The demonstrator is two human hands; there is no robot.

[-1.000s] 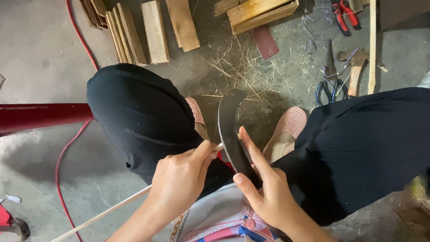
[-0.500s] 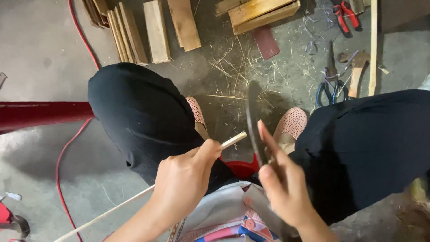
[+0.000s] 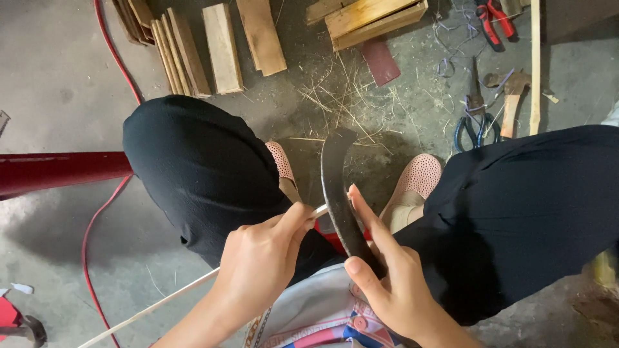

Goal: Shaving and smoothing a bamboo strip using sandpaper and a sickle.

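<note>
Fingers of left hand [image 3: 258, 264] pinch thin pale bamboo strip [image 3: 151, 306]; right hand [image 3: 393, 283] grips dark curved blade [image 3: 336, 193], matte metal, upright between knees, strip tip touching its edge.

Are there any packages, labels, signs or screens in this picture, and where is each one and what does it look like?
No packages, signs or screens show.
Printed cloth: the only lettered thing, at the bottom edge below the left hand and right hand; pale grey with pink, blue and red bands.
</note>
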